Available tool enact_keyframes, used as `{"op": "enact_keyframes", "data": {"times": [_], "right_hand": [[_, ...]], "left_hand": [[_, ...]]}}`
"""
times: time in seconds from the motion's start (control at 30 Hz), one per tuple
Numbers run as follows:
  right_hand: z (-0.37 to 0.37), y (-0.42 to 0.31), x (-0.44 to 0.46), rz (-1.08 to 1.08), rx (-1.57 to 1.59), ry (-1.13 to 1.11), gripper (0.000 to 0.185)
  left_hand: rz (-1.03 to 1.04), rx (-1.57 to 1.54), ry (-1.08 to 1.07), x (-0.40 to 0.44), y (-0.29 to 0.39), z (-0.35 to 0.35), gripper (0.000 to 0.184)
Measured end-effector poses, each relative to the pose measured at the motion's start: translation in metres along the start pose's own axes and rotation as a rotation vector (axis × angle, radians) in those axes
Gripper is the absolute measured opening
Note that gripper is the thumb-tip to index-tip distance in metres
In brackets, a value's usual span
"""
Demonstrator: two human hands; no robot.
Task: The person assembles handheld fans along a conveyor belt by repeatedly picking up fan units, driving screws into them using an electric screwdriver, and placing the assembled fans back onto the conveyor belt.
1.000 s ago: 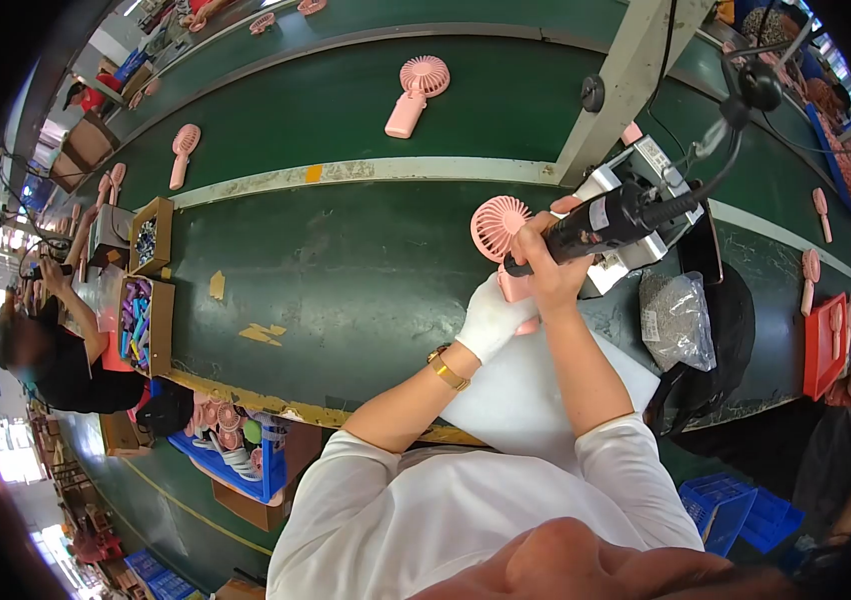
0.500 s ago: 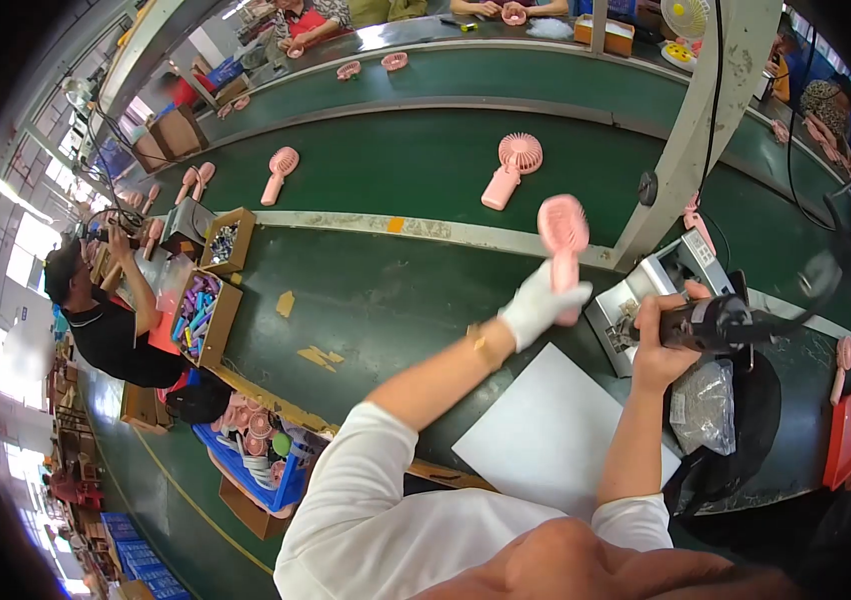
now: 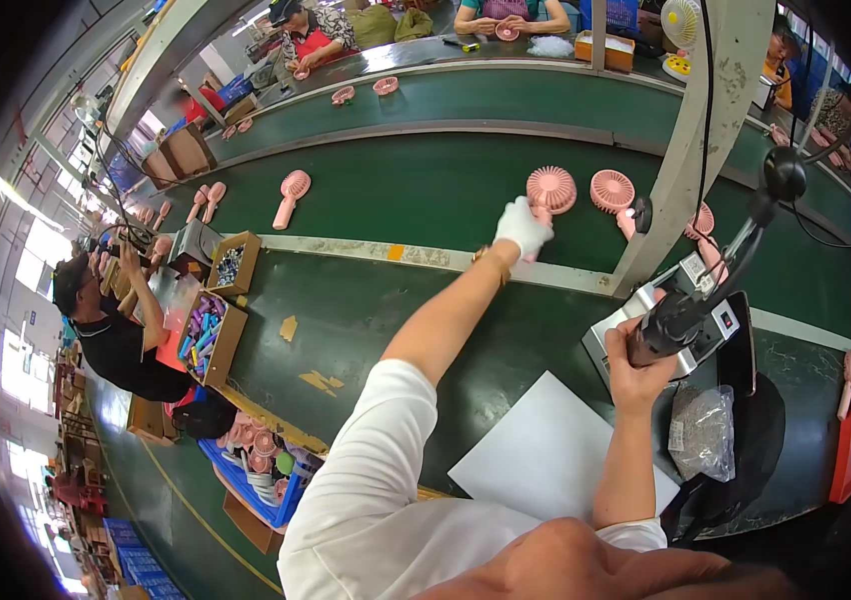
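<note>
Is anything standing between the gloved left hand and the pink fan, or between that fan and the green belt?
Nothing visible: the left hand holds the pink fan by its handle over the green belt, beyond the pale rail. I cannot tell whether fan and belt touch.

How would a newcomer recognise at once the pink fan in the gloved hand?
Find the green belt beyond the worktable. At its near side, the gloved left hand holds a round pink fan by the handle. No hand touches the neighbouring fan to its right.
</note>
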State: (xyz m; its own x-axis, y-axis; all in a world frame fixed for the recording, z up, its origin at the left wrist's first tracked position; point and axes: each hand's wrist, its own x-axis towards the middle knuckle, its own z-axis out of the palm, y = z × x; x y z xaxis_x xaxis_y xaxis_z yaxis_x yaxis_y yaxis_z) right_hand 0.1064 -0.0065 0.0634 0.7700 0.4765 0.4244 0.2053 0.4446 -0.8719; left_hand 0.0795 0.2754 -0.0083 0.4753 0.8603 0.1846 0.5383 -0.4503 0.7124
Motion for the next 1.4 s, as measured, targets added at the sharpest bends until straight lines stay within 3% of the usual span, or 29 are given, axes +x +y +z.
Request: {"op": "enact_keyframes", "data": {"times": [0.03,0.1,0.17,0.2,0.27,0.3,0.37,0.4,0.57,0.83,1.4], "right_hand": [[0.000,0.001,-0.001,-0.039,-0.009,-0.015,0.033],[-0.003,0.009,-0.003,-0.115,-0.026,-0.046,0.050],[-0.005,0.013,-0.005,-0.109,-0.100,-0.033,0.048],[-0.003,0.010,-0.004,-0.093,-0.114,-0.034,0.048],[0.007,-0.002,-0.001,-0.072,-0.076,0.013,0.022],[0.011,-0.004,-0.002,-0.043,-0.007,-0.006,0.027],[0.014,-0.004,-0.004,0.010,0.129,-0.033,0.036],[0.012,0.003,-0.004,0.018,0.113,-0.069,0.049],[0.012,-0.004,-0.003,0.126,0.182,-0.097,0.045],[0.015,0.000,-0.004,0.121,0.309,-0.192,0.044],[0.019,0.007,-0.017,0.208,0.224,-0.299,0.045]], "left_hand": [[0.113,-0.182,0.056,-0.022,-0.001,0.002,0.030],[-0.054,-0.778,-0.168,-0.070,0.008,-0.001,0.033],[-0.127,-1.245,-0.411,-0.125,0.023,-0.021,0.022],[-0.204,-1.262,-0.458,-0.152,0.031,-0.032,0.019],[-0.342,-1.348,-0.506,-0.195,0.040,-0.040,0.018],[-0.409,-1.419,-0.510,-0.213,0.041,-0.039,0.018],[-0.493,-1.451,-0.529,-0.240,0.039,-0.031,0.017],[-0.508,-1.486,-0.540,-0.251,0.035,-0.024,0.017],[-0.540,-1.485,-0.510,-0.265,0.040,-0.014,0.019],[-0.576,-1.514,-0.514,-0.264,0.038,-0.015,0.021],[-0.594,-1.574,-0.463,-0.265,0.035,-0.013,0.021]]}}
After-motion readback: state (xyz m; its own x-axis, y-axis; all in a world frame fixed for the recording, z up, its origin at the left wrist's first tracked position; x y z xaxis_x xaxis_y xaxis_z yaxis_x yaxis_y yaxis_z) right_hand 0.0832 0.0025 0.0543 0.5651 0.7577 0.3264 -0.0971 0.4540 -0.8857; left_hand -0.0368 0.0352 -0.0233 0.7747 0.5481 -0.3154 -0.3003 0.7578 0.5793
